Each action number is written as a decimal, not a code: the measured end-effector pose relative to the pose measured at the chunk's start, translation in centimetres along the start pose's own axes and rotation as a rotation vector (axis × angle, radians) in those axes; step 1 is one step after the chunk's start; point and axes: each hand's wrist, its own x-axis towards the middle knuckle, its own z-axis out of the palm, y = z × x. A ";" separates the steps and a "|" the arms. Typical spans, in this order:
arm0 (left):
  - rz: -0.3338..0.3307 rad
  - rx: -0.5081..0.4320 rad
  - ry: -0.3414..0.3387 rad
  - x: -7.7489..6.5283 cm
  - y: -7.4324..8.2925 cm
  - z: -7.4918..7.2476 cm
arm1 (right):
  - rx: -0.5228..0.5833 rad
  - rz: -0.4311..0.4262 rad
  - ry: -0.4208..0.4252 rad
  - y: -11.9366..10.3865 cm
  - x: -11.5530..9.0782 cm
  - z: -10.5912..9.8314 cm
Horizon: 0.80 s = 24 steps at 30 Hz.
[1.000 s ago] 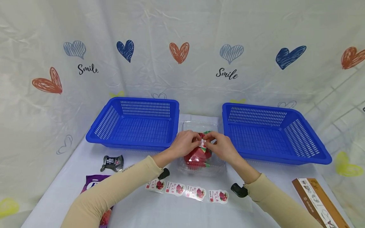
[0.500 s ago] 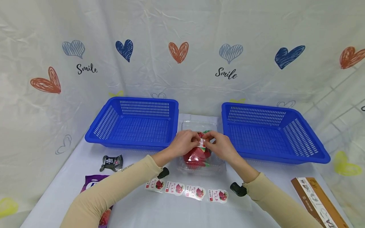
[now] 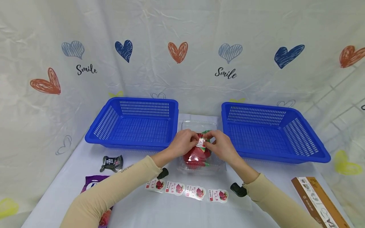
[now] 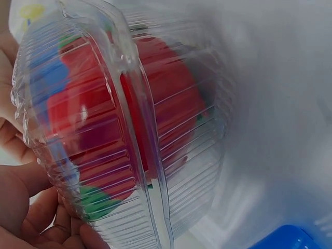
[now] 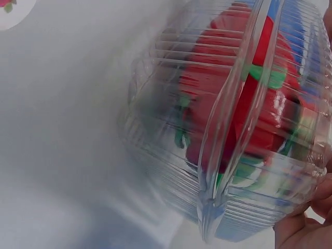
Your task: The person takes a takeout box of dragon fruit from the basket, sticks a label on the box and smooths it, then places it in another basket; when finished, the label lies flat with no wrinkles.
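Observation:
A clear plastic clamshell box [image 3: 218, 162] is on the table between two blue baskets. Its lid is down over a red dragon fruit [image 3: 196, 156] with green tips. Just above or on the lid is a small white sticker [image 3: 201, 142] with red print. My left hand [image 3: 183, 143] pinches the sticker's left edge, and my right hand [image 3: 220, 145] pinches its right edge. Both wrist views show the box [image 4: 176, 197] from the side, ridged and see-through. Fingers of the left hand [image 4: 31, 202] and the right hand [image 5: 306, 228] are close to the lid there.
Blue baskets [image 3: 134, 144] [image 3: 273, 155] stand at the back left and right. In front lies a row of dragon fruit stickers [image 3: 195, 192]. A black net pouch [image 3: 112, 163] and a purple bag [image 3: 92, 183] lie left. At right is a long brown box [image 3: 319, 202].
Both hands stay over the box. Their fingers shift slightly around the sticker, and more of its face shows between them. Box, baskets and the other stickers stay in place.

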 end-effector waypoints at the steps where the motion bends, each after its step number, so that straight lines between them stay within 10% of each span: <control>1: -0.003 -0.001 0.000 0.0 0.0 0.0 | 0.000 0.000 0.001 0.0 0.0 0.0; 24: 0.009 -0.088 -0.189 0.5 -0.5 -1.3 | 0.042 0.045 -0.128 0.3 0.4 -0.4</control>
